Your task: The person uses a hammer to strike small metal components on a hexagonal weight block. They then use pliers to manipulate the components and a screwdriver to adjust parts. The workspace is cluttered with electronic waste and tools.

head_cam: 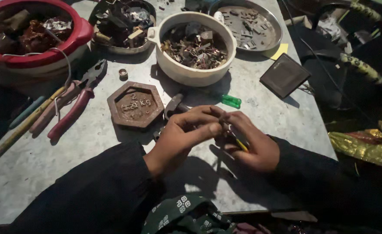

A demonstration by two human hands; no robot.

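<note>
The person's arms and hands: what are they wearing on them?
Both arms are in long, dark, loose sleeves that reach the wrists. The left hand and right hand are bare: no gloves, and no rings or watch that I can make out in this dim light.

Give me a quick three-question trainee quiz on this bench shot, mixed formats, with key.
1. True or false: the pink-handled pliers lie on the table, untouched by either hand.
2. What stands nearest behind the left hand and right hand?
A. red bowl
B. white bowl
C. metal plate
3. Fill in: the rusty weight has a ___ outline.

Key: 1 true; 2 B; 3 hexagonal.
</note>
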